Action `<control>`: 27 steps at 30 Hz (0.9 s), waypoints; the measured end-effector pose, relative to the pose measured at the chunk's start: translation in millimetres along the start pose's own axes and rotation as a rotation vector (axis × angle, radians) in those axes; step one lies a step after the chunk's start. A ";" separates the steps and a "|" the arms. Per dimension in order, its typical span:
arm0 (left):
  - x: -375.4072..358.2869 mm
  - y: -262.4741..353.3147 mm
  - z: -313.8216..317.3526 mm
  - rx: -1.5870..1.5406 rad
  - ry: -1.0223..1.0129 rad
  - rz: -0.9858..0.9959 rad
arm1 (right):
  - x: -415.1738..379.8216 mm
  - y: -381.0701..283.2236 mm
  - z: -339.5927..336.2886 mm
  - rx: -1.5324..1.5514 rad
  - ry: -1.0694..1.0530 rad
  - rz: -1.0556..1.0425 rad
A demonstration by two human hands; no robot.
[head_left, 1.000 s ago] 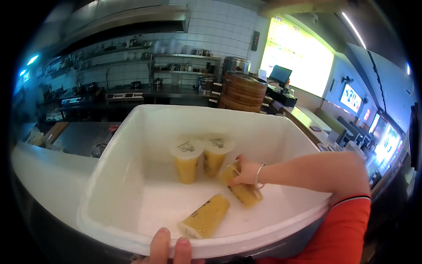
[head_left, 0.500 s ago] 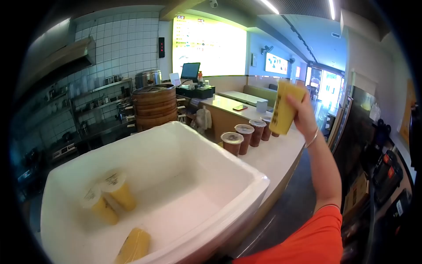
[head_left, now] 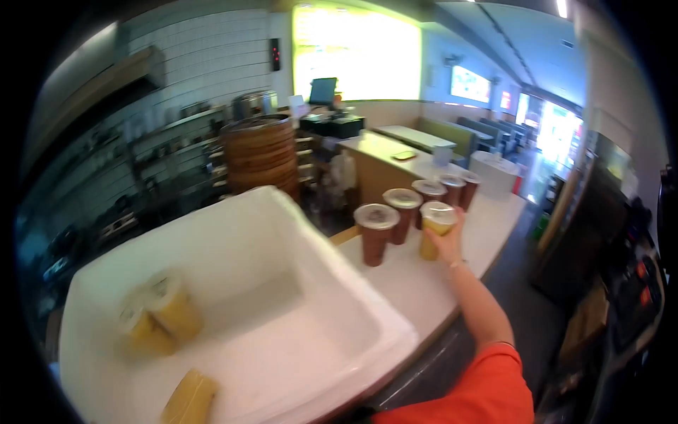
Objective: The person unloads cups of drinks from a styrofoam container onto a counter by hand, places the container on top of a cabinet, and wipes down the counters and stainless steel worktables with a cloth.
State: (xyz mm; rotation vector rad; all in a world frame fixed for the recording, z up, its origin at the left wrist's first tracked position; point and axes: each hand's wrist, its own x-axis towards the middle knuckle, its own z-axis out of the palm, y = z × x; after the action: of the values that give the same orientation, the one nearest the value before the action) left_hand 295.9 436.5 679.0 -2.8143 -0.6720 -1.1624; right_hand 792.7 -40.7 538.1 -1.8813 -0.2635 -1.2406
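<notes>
My right hand (head_left: 448, 242) is wrapped round a sealed cup of yellow drink (head_left: 429, 247), upright at the white counter top, beside a row of cups. That row is several dark brown drinks with clear sealed lids, the nearest brown cup (head_left: 374, 239) standing closest to the box. A big white foam box (head_left: 346, 311) fills the lower left. Inside it, two yellow cups (head_left: 176, 314) lean together near the left wall, and another yellow cup (head_left: 191, 399) lies on its side at the front. My left hand is out of sight.
Stacked bamboo steamers (head_left: 260, 159) stand behind the box. Farther along are a monitor (head_left: 323, 92) and a phone (head_left: 404, 155) on the counter (head_left: 395, 279). Shelves with kitchenware line the left wall. A dark floor aisle runs along the counter's right side.
My right hand has come down from above the counter with the yellow cup, turning it from tilted to upright beside the brown cups. The view has shifted slightly.
</notes>
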 end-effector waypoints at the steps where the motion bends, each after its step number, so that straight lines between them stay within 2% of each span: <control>1: 2.1 -1.0 2.8 0.020 -0.012 0.006 | 1.2 0.4 -3.9 0.468 -0.125 0.282; 2: 3.0 0.5 4.1 0.053 -0.017 -0.009 | 5.1 20.4 -12.9 0.381 -0.127 0.145; 3: 4.1 0.9 6.9 0.048 -0.001 0.030 | 18.4 44.1 -29.2 -0.453 -0.060 -0.037; 6: 14.4 0.9 0.3 0.007 0.010 0.112 | 82.3 -97.0 -57.5 0.208 0.266 -0.243; 8: 15.8 -4.8 -0.8 0.023 0.016 0.162 | 78.1 -283.3 -52.3 0.315 -0.060 -0.458; 11: 13.6 -18.4 4.0 0.042 0.033 0.234 | 54.5 -445.4 18.6 0.083 -0.962 -0.787; 12: 10.8 -17.4 4.7 0.046 0.048 0.253 | 42.5 -453.3 57.4 0.077 -1.044 -0.902; 13: 12.7 -20.8 5.9 0.043 0.053 0.272 | 29.2 -474.5 99.5 -0.087 -1.253 -0.811; 14: 14.4 -20.0 7.1 0.025 0.054 0.274 | 14.2 -494.7 131.4 -0.260 -1.383 -0.616; 15: 15.0 -18.2 7.5 0.008 0.051 0.284 | 1.0 -507.4 159.3 -0.420 -1.460 -0.504; 17: 13.9 -25.0 5.4 -0.037 0.011 0.291 | -26.4 -505.4 212.3 -0.560 -1.496 -0.485; 21: 12.1 -31.3 13.7 -0.042 0.025 0.332 | -59.3 -483.2 247.6 -0.541 -1.347 -0.664; 23: 11.4 -30.3 16.0 -0.056 0.030 0.323 | -67.7 -473.0 247.6 -0.362 -1.224 -0.477; 27: 12.7 -18.8 17.8 -0.026 0.072 0.278 | -76.9 -483.1 228.9 -0.346 -1.118 -0.323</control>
State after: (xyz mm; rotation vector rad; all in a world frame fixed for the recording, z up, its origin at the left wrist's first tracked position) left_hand 308.3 461.6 672.1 -2.7553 -0.2506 -1.2184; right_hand 626.6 448.4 695.8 -2.7588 -1.0138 -0.2765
